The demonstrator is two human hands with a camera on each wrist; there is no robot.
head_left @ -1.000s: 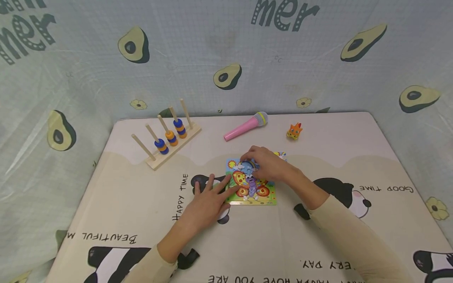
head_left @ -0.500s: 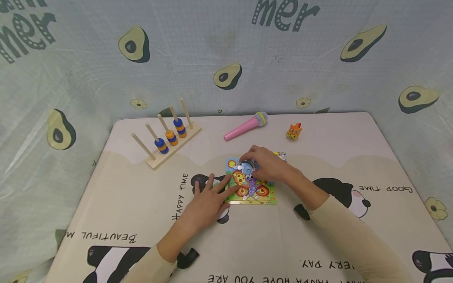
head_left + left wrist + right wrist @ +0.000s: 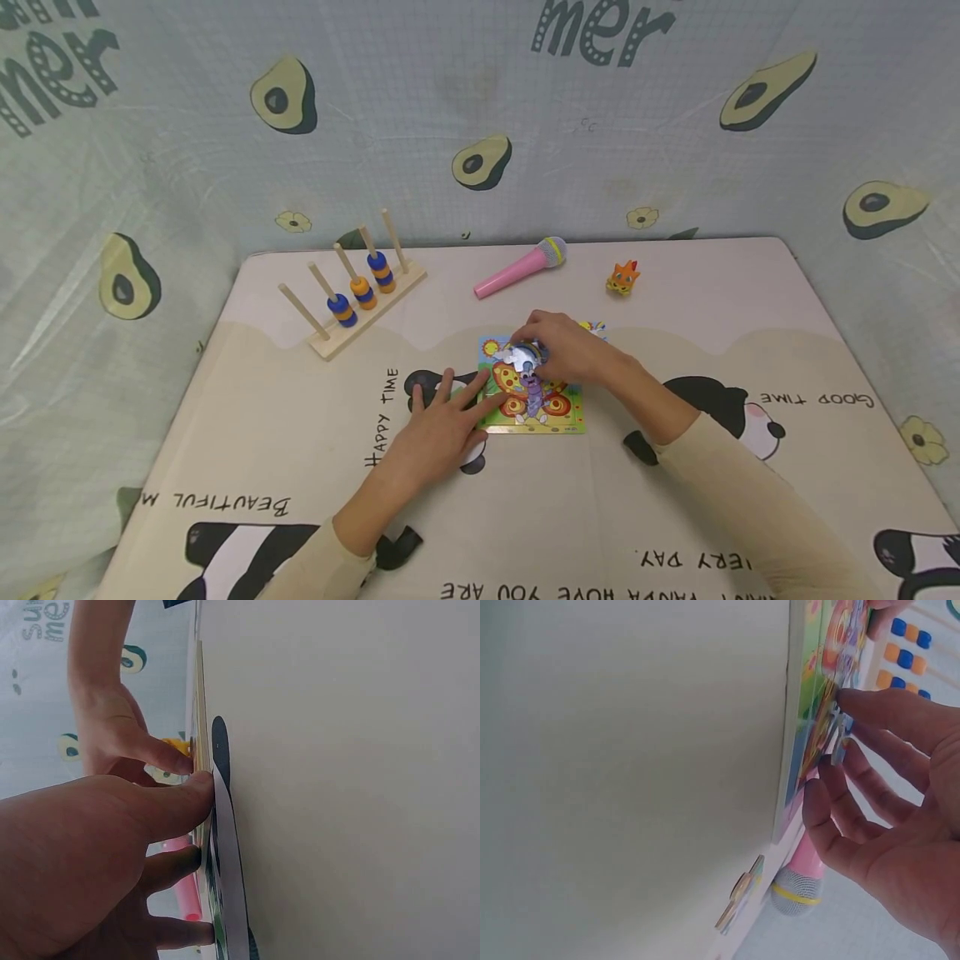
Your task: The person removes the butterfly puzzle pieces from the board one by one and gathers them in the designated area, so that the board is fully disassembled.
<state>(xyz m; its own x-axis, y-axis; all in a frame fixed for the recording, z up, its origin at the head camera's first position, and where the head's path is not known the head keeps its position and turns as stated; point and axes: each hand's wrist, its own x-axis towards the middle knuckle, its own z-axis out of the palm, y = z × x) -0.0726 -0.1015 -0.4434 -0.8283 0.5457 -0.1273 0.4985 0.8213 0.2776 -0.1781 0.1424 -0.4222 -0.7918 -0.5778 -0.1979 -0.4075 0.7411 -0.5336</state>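
Note:
A jigsaw puzzle board (image 3: 577, 423) with a butterfly picture lies at the middle of the table. My left hand (image 3: 441, 433) rests at the board's left edge with fingers spread, and its thumb touches the near left corner, as the left wrist view also shows. My right hand (image 3: 573, 350) is over the board's far side, pinching a blue and white puzzle piece (image 3: 842, 741) between thumb and fingers. In the right wrist view this piece stands tilted up from the board's surface. A loose puzzle piece (image 3: 595, 327) lies beyond the board, partly hidden by the right hand.
A wooden peg stand (image 3: 367, 317) with blue and orange beads is at the back left. A pink toy microphone (image 3: 517, 271) lies behind the board, with a small orange toy figure (image 3: 623, 278) to its right. A patterned curtain (image 3: 375, 125) hangs behind the table.
The piece in my right hand has tilted, and its white part now catches the light. Both hands stay almost where they were.

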